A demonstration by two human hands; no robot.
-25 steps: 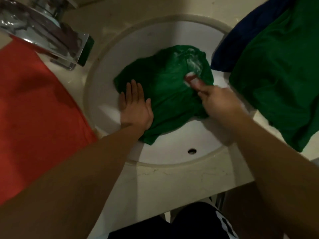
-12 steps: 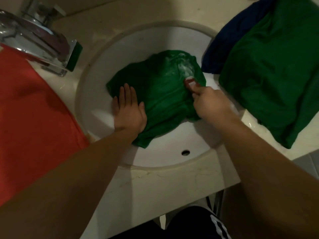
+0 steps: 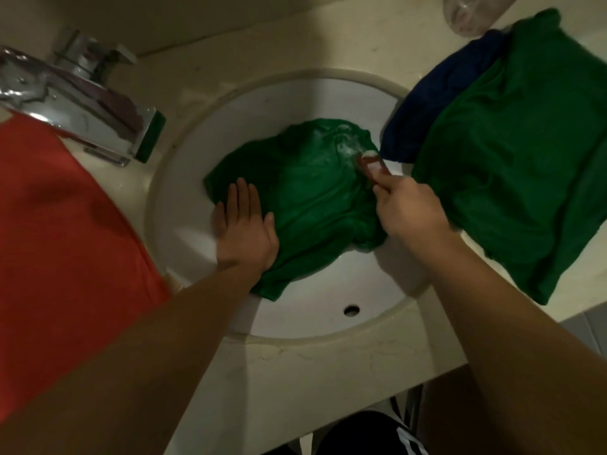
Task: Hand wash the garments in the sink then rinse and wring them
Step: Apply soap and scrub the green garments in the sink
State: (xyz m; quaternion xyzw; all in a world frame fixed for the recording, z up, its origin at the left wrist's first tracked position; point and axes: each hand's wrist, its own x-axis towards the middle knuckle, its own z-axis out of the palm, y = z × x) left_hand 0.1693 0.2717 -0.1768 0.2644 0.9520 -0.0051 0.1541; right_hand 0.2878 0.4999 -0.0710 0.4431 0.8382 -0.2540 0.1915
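Honestly, the left hand lies flat pinning the shirt while the right hand pinches the soap; that sudsy soap could easily squirt out into the sink.

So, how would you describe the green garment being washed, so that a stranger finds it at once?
Find the round white sink in the counter, right of the chrome tap. The green garment lies crumpled inside its bowl, with the left hand flat on it. Unlike the other green garment on the counter, it carries white suds, beside the reddish bar in the right hand.
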